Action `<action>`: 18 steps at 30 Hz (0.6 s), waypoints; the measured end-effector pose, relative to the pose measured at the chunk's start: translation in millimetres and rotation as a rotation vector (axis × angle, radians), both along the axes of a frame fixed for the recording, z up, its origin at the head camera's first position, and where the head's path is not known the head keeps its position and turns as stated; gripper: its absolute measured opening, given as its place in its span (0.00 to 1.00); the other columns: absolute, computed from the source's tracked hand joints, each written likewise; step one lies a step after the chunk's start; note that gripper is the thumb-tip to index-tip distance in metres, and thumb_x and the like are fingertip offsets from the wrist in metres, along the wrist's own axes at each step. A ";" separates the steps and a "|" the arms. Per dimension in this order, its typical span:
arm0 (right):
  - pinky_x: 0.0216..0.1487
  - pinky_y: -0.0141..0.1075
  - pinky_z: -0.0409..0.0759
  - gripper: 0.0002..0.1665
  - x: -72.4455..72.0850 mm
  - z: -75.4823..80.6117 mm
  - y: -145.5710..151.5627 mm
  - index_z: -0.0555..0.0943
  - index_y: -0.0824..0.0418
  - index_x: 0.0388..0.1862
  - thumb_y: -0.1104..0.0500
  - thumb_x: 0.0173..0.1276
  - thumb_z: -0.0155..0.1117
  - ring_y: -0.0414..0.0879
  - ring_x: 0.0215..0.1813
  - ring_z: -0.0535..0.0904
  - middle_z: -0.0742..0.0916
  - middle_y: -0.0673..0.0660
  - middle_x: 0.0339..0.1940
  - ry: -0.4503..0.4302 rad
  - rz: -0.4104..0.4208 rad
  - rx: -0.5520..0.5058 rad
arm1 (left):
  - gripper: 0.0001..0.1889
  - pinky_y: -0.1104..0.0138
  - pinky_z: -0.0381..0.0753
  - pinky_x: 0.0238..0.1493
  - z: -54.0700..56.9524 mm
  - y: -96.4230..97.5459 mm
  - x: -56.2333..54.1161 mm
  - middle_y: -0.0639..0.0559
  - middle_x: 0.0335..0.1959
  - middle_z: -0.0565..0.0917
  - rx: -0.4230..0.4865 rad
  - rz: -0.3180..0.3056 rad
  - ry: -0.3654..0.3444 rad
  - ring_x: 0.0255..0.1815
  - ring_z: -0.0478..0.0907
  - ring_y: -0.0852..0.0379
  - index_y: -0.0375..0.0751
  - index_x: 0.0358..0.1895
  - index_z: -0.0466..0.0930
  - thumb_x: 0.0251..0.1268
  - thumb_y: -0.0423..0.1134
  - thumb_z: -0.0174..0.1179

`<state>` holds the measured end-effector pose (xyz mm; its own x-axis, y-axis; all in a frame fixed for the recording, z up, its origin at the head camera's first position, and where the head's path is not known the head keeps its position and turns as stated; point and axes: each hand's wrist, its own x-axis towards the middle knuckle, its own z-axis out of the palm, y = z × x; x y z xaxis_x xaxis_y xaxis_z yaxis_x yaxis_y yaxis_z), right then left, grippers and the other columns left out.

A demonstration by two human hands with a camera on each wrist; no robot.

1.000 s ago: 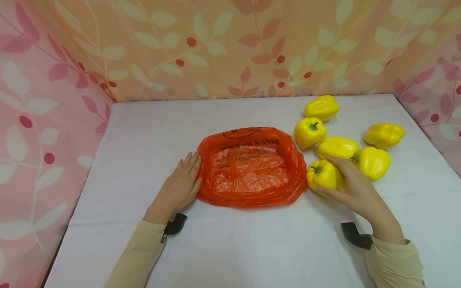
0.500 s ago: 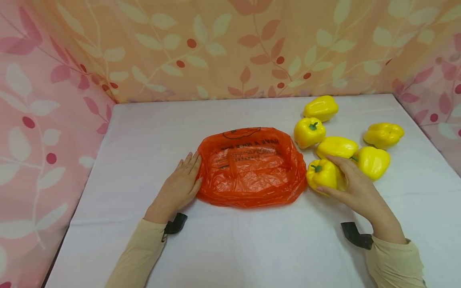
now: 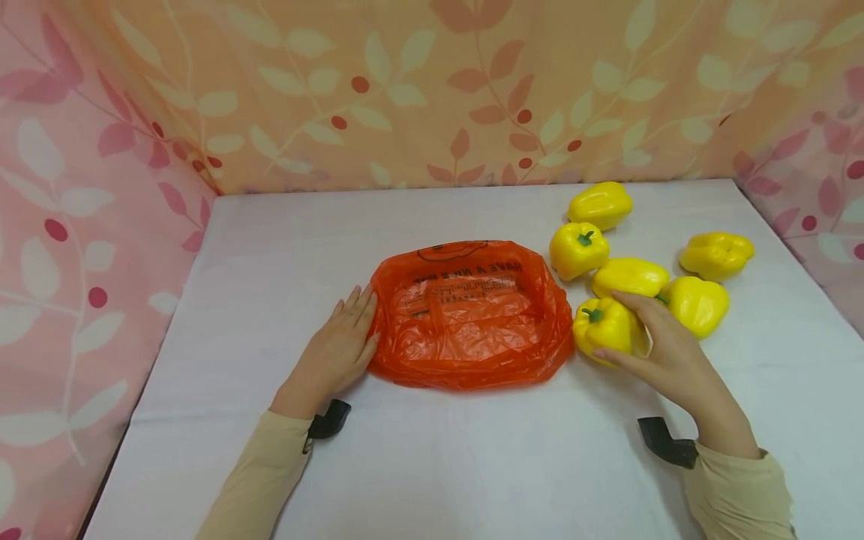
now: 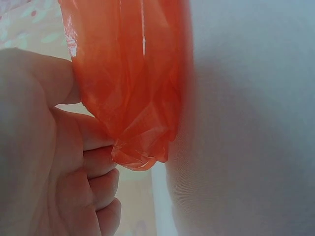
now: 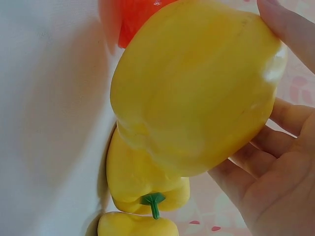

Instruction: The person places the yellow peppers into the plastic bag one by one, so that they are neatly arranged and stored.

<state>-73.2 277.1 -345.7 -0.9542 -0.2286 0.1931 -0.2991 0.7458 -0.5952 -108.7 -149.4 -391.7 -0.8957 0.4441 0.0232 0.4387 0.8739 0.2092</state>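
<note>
Centrally lies a red bag, touched by the outstretched left grip; at right, the right grip holds a yellow pepper.

The left grip lies with fingers nearly straight, while the right grip curves, thumb parted from fingers.

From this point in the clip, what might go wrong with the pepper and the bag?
The thin, crumpled bag could fold or slide if the pepper in the right hand is pushed sideways, since the two sit close together; the left hand rests against the opposite side. The pepper looks smooth and rounded, so it might slip from the right hand's grasp. Other peppers lie close by, and a nudge may set one rolling.
</note>
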 end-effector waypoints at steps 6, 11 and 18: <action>0.64 0.63 0.56 0.48 -1.0 0.7 -0.8 0.66 0.64 0.67 0.57 0.48 0.78 0.66 0.63 0.63 0.72 0.66 0.63 0.014 0.016 -0.004 | 0.32 0.52 0.48 0.72 0.5 0.1 1.4 0.37 0.74 0.51 0.010 0.005 -0.001 0.74 0.46 0.42 0.27 0.71 0.52 0.70 0.43 0.47; 0.64 0.63 0.56 0.48 -0.6 0.3 -0.4 0.66 0.63 0.68 0.57 0.49 0.78 0.66 0.64 0.63 0.72 0.66 0.63 0.013 0.014 0.004 | 0.32 0.52 0.48 0.72 0.6 0.8 1.6 0.37 0.74 0.51 0.012 0.005 0.007 0.74 0.46 0.42 0.26 0.71 0.52 0.70 0.43 0.47; 0.63 0.62 0.57 0.48 -1.2 -0.2 -0.7 0.66 0.64 0.67 0.57 0.48 0.78 0.66 0.63 0.64 0.72 0.66 0.62 0.030 0.015 0.017 | 0.32 0.53 0.47 0.72 0.1 0.5 0.4 0.37 0.73 0.52 0.007 0.003 0.014 0.74 0.46 0.43 0.26 0.71 0.52 0.71 0.43 0.47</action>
<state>-74.3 276.5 -345.9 -0.9443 -0.2467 0.2177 -0.3283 0.7510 -0.5730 -108.3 -148.9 -391.6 -0.8965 0.4413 0.0388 0.4392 0.8738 0.2087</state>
